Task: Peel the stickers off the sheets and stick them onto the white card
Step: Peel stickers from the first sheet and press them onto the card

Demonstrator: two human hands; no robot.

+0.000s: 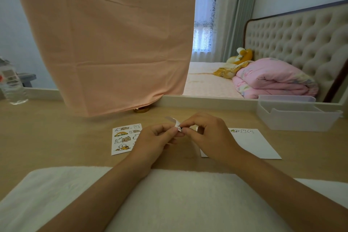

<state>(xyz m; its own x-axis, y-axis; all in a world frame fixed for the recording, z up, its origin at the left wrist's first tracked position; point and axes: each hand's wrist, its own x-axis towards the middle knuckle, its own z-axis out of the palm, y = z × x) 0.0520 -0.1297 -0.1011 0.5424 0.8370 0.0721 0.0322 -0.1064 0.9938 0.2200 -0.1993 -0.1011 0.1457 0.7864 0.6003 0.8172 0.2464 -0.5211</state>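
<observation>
A sticker sheet (123, 138) with several cartoon animal stickers lies flat on the wooden desk, just left of my hands. The white card (252, 145) lies to the right, with three small stickers along its top edge; my right wrist covers its left part. My left hand (156, 139) and my right hand (205, 133) meet above the desk between the two. Their fingertips pinch a small curled strip of sticker paper (177, 124), whose bent end sticks up toward the far side. I cannot tell whether a sticker has come free of the strip.
A white towel (169, 199) covers the near desk edge under my forearms. A clear plastic organiser (297, 117) stands at the back right, a water bottle (13, 86) at the back left. A peach cloth (113, 43) hangs over the mirror, with a gold lid (141, 110) below it.
</observation>
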